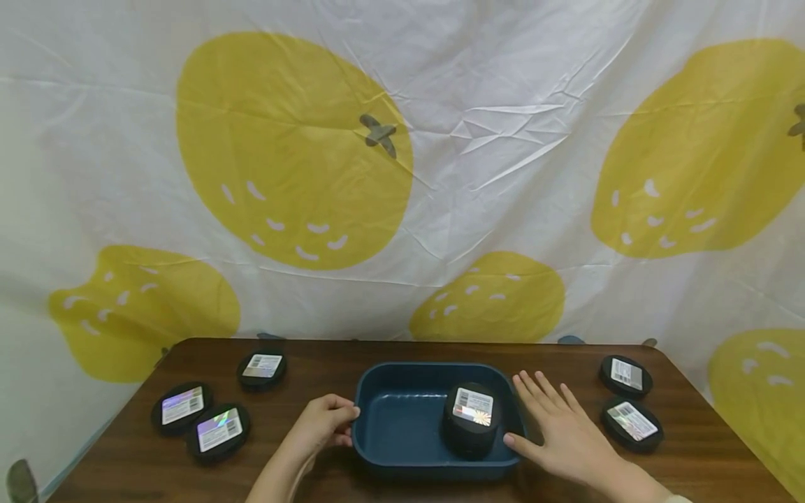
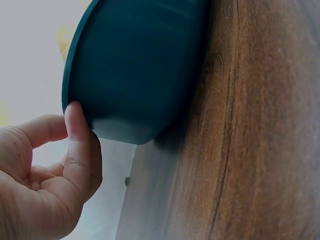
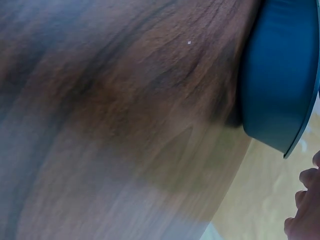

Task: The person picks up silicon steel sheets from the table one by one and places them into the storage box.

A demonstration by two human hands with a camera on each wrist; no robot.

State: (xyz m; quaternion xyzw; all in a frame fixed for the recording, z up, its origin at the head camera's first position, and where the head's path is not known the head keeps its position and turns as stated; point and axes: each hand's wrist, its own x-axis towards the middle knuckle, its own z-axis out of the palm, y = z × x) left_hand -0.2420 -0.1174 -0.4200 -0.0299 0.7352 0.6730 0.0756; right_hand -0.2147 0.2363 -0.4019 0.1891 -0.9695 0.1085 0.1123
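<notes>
From here I see the left hand (image 1: 322, 423) pinching the left rim of the blue tray (image 1: 396, 426) at lower centre; the right hand (image 1: 564, 434) spreads straight fingers by its right rim, contact uncertain. The black labelled cylinder (image 1: 470, 423) stands inside, right of the tray's middle. I judge a one-sided lift could slide or topple it. Wood-grain table (image 1: 302, 374) spans the bottom; fruit-print cloth (image 1: 472, 181) hangs behind.

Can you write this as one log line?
left hand: pinches blue tray at left; right hand: spread at its right; in tray: labelled black cylinder
</notes>
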